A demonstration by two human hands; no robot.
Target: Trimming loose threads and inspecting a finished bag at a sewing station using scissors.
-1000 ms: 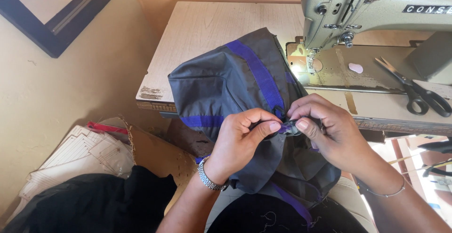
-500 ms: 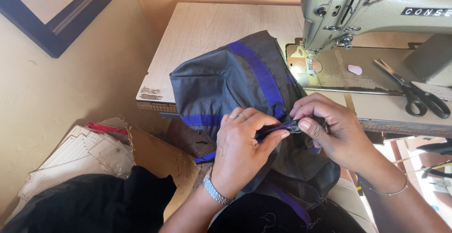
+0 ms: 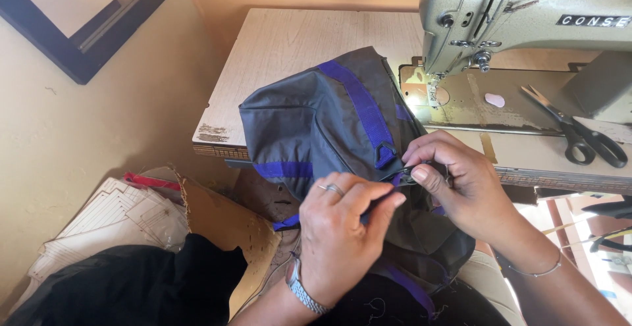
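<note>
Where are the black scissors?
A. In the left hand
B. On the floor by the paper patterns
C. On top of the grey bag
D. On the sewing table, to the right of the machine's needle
D: the scissors lie flat on the sewing table beside the sewing machine, while both hands are busy pinching the grey and purple bag.

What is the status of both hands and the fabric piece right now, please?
Left hand and right hand both pinching grey fabric piece at its blue strap. Scissors lie apart beside sewing machine. Nothing obstructing.
</note>
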